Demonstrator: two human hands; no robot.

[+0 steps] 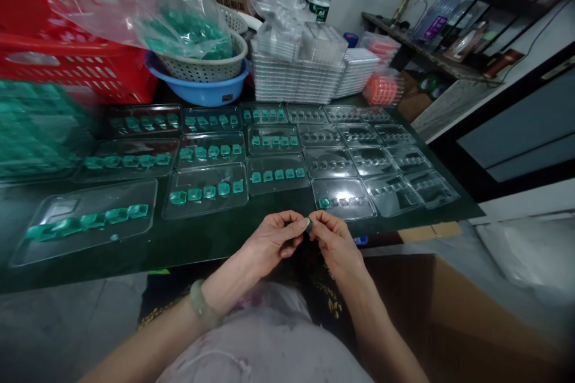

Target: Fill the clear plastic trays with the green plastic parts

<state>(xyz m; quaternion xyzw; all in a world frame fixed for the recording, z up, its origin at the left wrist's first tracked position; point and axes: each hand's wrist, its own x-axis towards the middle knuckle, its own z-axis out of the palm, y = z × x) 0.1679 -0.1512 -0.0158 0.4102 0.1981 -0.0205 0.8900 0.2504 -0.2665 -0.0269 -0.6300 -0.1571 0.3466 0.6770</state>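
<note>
My left hand (277, 234) and my right hand (333, 238) meet at the table's front edge. Both pinch a small dark green piece (308, 225), mostly hidden by the fingertips. Just beyond them lies a clear plastic tray (344, 188) with a single translucent green cube (324, 203) in its leftmost hollow. To the left, another clear tray (274, 185) carries a row of several green cubes (279, 174). A pale bangle (202, 304) circles my left wrist.
More clear trays cover the dark table (202, 240), filled at left, unfilled at right. A blurred green stack (40, 131), a red basket (90, 72), a blue basin (206, 91) with a bag of green pieces (188, 36), and stacked trays (296, 78) stand behind. A cardboard box (449, 311) sits below right.
</note>
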